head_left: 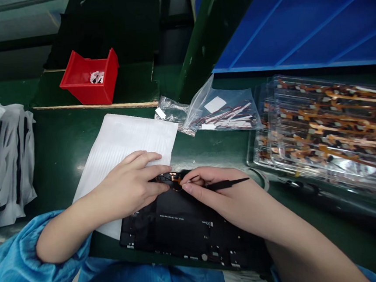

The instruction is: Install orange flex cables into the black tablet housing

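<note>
A flat black device with its inner parts exposed [182, 231] lies at the table's front edge. My left hand [132, 185] rests across its upper left corner and a white foam sheet, fingers spread, the fingertips beside a small orange and black part [174, 177]. My right hand [216, 186] pinches dark tweezers [226, 184] near that part; their rear end points right. The tweezer tips are hidden by my fingers. The white foam sheet [125, 135] lies partly under my left hand and the device.
Clear trays of orange flex cables [328, 124] are stacked at the right. Plastic bags of small strips [228, 111] lie behind the device. A red bin [94, 85], white sleeves [10, 156] and a blue container [305, 21] stand around.
</note>
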A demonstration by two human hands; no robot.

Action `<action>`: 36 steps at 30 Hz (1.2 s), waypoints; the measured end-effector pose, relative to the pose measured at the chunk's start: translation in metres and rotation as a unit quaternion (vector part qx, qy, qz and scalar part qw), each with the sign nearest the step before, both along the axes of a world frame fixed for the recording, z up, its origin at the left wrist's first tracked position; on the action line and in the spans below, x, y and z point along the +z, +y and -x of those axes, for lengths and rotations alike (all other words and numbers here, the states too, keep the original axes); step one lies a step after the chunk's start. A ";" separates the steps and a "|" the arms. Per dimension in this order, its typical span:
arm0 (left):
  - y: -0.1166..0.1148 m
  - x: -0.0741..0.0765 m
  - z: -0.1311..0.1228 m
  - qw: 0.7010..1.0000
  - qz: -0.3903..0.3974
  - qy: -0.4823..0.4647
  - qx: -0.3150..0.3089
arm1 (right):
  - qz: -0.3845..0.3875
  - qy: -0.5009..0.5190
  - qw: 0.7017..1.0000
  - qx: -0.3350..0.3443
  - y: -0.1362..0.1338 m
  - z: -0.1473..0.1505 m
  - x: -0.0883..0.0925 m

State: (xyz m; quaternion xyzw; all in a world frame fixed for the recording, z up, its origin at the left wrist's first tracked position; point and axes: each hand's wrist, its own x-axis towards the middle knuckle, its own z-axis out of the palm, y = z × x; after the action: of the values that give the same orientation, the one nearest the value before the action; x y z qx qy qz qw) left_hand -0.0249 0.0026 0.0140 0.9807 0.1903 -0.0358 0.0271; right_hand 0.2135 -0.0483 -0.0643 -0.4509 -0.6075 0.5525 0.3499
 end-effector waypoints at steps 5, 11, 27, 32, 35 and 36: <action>0.000 -0.001 -0.002 1.000 0.004 0.004 -0.007 | 0.004 -0.011 1.000 0.006 -0.002 -0.002 -0.002; 0.002 -0.002 -0.003 1.000 0.011 0.004 -0.017 | 0.012 -0.018 1.000 0.011 -0.003 -0.004 -0.004; 0.011 0.006 0.004 1.000 0.018 0.003 -0.009 | -0.046 -0.009 0.998 0.036 -0.014 -0.009 -0.006; 0.010 0.006 0.003 1.000 0.006 0.003 -0.006 | -0.106 -0.026 0.993 0.045 -0.019 -0.011 -0.009; 0.010 0.007 0.003 1.000 0.003 0.006 -0.007 | -0.136 -0.037 0.989 0.050 -0.021 -0.012 -0.010; 0.010 0.007 0.003 1.000 0.002 0.007 -0.008 | -0.143 -0.042 0.988 0.050 -0.022 -0.012 -0.011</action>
State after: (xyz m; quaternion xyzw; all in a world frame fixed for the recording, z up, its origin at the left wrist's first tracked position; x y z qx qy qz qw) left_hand -0.0277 0.0123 0.0209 0.9818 0.1827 -0.0436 0.0277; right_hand 0.2259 -0.0701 -0.0748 -0.3876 -0.7163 0.4572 0.3571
